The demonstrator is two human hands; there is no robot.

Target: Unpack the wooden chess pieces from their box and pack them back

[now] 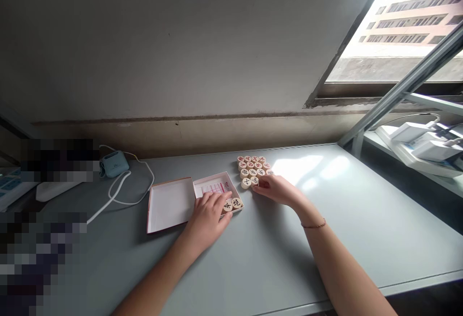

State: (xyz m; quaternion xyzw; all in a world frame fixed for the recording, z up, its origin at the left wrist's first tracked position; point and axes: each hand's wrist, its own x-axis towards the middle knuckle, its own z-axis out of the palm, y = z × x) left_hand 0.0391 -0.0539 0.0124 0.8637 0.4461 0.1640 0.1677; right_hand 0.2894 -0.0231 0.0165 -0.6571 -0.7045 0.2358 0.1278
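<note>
Wooden Chinese chess pieces (250,165) with red and black characters stand in rows on the table. At their near side, the fingertips of my right hand (277,188) pinch the edge of a black-lettered piece (254,181). Another black-lettered piece (246,182) sits just left of it. My left hand (208,217) rests over the near side of an open shallow box (235,190), its fingers inside and the thumb outside the near wall. Two black-lettered pieces (236,203) show inside the box by the fingers; the hand hides the box's near left part.
Left of the box lies its white-lined lid (170,205). A blue device (115,163) and a looped white cable (125,202) are at the table's back left. White adapters (436,148) sit on a ledge at right, behind a metal frame bar (401,87).
</note>
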